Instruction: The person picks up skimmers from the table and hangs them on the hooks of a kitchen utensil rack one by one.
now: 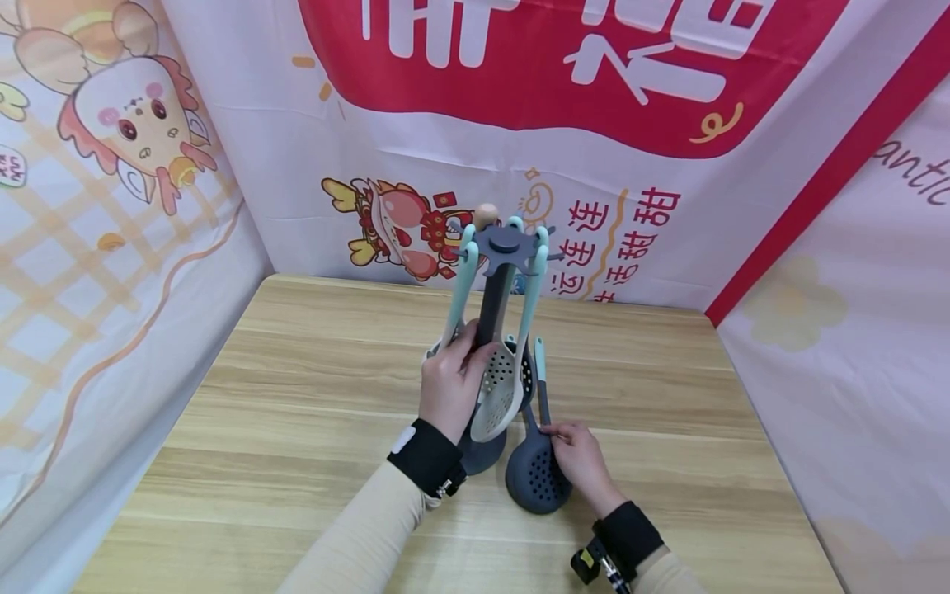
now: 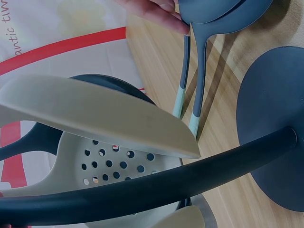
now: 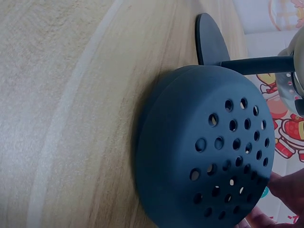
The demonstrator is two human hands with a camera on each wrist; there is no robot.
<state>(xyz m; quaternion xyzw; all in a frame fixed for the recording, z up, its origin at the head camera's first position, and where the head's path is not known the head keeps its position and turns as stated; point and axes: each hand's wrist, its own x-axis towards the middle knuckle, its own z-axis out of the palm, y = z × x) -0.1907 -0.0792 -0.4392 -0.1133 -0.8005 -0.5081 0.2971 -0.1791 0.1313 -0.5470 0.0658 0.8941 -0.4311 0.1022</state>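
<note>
My left hand [image 1: 454,381] grips the dark pole [image 1: 496,305] of a utensil stand, its round base [image 2: 273,128] near the tabletop. From the stand's hooked top [image 1: 508,245] hang mint-handled utensils, among them a pale slotted spoon [image 2: 114,164] and a pale solid spoon [image 1: 496,415]. To the right, a dark skimmer [image 3: 216,147] overlaps a smooth dark ladle [image 2: 209,10] on the table. My right hand [image 1: 582,458] pinches the thin handle [image 1: 544,403] by their heads, apparently the ladle's. In the head view, the skimmer hides most of the ladle.
A wood-grain table [image 1: 312,396] spreads around the stand. Printed white and red cloth [image 1: 445,140] hangs behind it, and more cloth [image 1: 96,272] hangs on the left. Another dark utensil head [image 1: 527,375] shows behind the pale spoons.
</note>
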